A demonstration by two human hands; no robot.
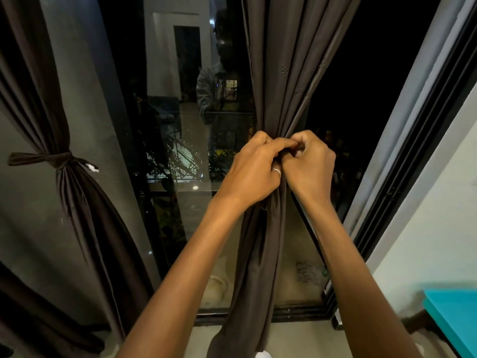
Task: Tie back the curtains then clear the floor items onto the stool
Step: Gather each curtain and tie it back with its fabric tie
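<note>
A dark brown curtain (pixel 281 73) hangs in front of me, gathered to a narrow waist at mid height. My left hand (pixel 254 167), with a silver ring, and my right hand (pixel 311 164) meet at that waist, fingers curled and pinching the fabric or its tie; the tie itself is hidden under the fingers. Below the hands the curtain (pixel 255 254) falls in loose folds to the floor. A second brown curtain (pixel 77 202) at the left is bound with a knotted tie-back (pixel 58 159).
Dark glass panes (pixel 180 125) with a black frame (pixel 413 151) stand behind the curtains. A turquoise surface (pixel 454 313) juts in at the lower right beside a white wall. A small white item (pixel 263 354) lies on the pale floor at the curtain's foot.
</note>
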